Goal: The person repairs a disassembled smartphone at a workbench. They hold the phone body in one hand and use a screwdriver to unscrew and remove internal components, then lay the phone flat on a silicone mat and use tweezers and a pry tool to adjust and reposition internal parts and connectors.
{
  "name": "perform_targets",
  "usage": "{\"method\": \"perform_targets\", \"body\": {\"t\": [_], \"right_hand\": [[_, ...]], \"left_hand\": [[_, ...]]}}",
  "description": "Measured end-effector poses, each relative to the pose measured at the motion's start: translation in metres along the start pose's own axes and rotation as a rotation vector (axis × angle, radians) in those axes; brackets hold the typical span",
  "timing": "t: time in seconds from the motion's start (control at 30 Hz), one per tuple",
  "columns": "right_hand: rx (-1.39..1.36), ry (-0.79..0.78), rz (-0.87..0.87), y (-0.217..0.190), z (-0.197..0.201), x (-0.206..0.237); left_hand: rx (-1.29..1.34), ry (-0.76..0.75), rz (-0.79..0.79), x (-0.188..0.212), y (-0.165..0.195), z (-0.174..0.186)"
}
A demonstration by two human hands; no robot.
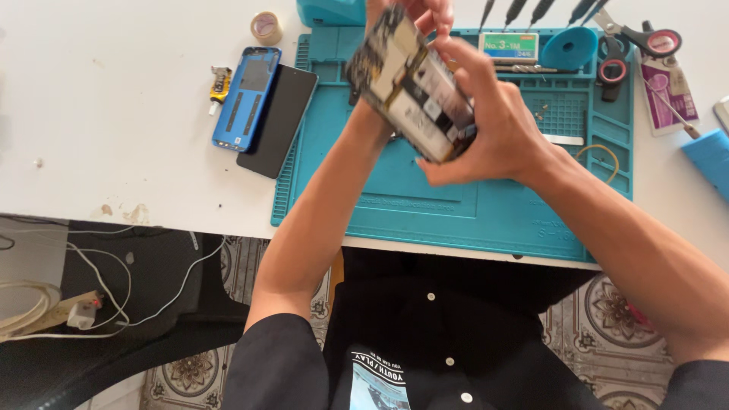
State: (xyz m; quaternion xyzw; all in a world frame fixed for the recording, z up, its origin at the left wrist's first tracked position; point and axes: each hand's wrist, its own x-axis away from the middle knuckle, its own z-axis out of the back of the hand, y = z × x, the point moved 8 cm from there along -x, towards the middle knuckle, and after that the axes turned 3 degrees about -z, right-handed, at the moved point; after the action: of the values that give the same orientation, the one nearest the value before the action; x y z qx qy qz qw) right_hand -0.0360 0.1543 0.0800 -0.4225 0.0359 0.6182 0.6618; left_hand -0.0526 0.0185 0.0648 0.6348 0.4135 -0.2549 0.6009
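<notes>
A view from above of a person seated at a white table [114,152], arms raised over a teal work mat [456,205]. At the far left, under the table edge, white cables [99,288] trail across a dark surface. On the table left of the mat lie a small roll of tape [266,27], a little yellow and silver part [220,82], a blue phone back cover [247,99] and, just beside it and partly under its edge, a black screen panel [279,121]. In the middle, held up in the air above the mat and tilted, is an opened phone body [414,87] with its battery and circuit boards showing. The left hand [414,14] is at the phone's top end, fingers curled onto it, though most of the hand is cut off by the frame. The right hand [497,121] wraps the phone's lower right side, fingers closed around the edge and thumb across the face. To the right, along the mat's back edge, sit a small green-labelled box [509,45], a blue round dish [569,47], a row of screwdriver tips [539,11] and scissors [645,38]. At the far right a blue case [710,156] lies on the table.
</notes>
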Motion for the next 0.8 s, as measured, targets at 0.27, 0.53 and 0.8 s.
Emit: {"method": "perform_targets", "body": {"t": [0.27,0.53,0.8], "right_hand": [[0.135,0.252,-0.011,0.012,0.038,0.007],[-0.131,0.383,-0.233,0.044,0.054,0.016],[-0.350,0.481,-0.311,0.075,0.060,0.030]], "left_hand": [[0.573,0.189,0.464,0.017,-0.033,-0.013],[0.236,0.199,0.360,0.013,-0.027,-0.015],[0.119,0.132,0.325,0.015,-0.022,-0.025]]}}
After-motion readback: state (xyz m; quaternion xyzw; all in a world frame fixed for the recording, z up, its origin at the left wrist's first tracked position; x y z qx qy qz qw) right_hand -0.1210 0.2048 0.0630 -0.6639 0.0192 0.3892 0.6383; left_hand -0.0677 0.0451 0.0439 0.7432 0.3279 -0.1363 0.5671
